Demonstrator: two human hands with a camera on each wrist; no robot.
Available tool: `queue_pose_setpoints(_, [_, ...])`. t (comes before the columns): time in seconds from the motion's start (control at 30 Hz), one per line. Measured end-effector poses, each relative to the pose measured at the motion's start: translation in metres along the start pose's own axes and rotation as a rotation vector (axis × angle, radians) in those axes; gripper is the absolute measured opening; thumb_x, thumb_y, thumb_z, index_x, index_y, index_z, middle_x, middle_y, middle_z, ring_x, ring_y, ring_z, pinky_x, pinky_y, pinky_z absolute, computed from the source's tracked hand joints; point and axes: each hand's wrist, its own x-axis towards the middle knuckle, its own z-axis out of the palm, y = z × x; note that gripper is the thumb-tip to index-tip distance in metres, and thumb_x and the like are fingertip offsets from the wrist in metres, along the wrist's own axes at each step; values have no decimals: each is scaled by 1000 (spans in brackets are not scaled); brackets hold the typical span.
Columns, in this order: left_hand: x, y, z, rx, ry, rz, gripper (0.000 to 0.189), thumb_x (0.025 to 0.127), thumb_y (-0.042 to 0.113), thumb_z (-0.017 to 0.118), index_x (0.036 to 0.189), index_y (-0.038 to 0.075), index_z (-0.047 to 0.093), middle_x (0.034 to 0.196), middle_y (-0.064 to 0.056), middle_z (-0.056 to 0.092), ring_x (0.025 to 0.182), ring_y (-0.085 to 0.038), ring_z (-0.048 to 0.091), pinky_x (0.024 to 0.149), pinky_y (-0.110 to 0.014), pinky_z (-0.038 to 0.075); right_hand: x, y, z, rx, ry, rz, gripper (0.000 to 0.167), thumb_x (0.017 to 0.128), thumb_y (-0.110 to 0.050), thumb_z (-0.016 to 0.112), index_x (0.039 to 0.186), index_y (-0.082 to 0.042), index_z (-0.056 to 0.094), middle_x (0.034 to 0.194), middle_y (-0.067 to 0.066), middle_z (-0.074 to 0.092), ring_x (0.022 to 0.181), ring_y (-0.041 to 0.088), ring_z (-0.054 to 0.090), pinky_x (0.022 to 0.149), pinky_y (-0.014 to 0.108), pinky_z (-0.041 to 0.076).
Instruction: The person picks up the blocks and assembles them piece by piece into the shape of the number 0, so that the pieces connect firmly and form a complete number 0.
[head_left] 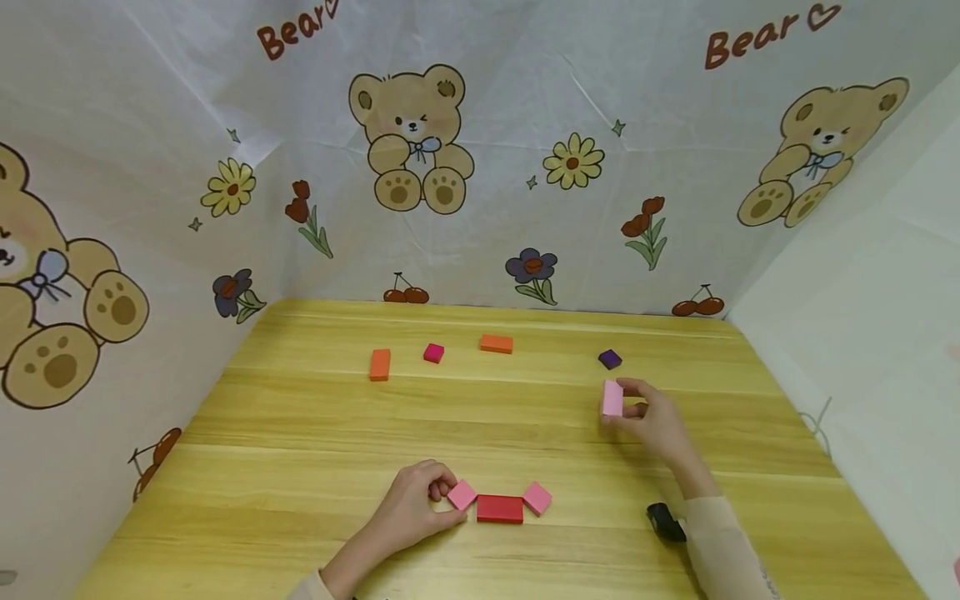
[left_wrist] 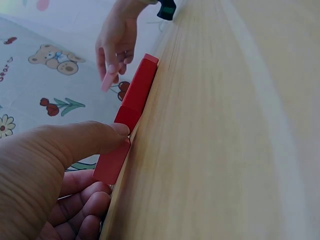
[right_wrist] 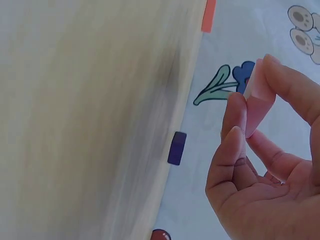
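Note:
My left hand rests low on the table with thumb and fingers pinching a pink square block. That block meets the left corner of a red rectangular block, and a second pink square block meets its right corner. Up close in the left wrist view, the thumb lies over the pink block beside the long red one. Farther right, my right hand holds a light pink rectangular block between thumb and fingertips, raised off the table in the right wrist view.
A dark purple block lies just beyond the right hand. Toward the back are two orange blocks, one upright-lying and one crosswise, with a magenta cube between. A black object sits by the right sleeve. Bear-printed cloth borders the table.

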Motion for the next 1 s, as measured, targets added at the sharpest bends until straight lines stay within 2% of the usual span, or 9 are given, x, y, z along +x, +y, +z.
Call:
queue_pose_setpoints(0.47, [1,0,1,-8,3,5,29,68,18,89,84,13,65,75,8,54,67,-1,47,61,-17,45,-11,-20,28,42,-50,-71,69,77,-15,84,136,0,50,128,21,57,81,17,60,63,20,49])
queue_pose_setpoints(1.0, [0,-1,1,-1,8,10,29,69,19,89,84,14,65,75,9,54,67,-1,47,61,-17,45,-25,-42,58,1,-132,-159,64,73,-16,86,127,-1,56,120,16,61,77,16,57,62,21,46])
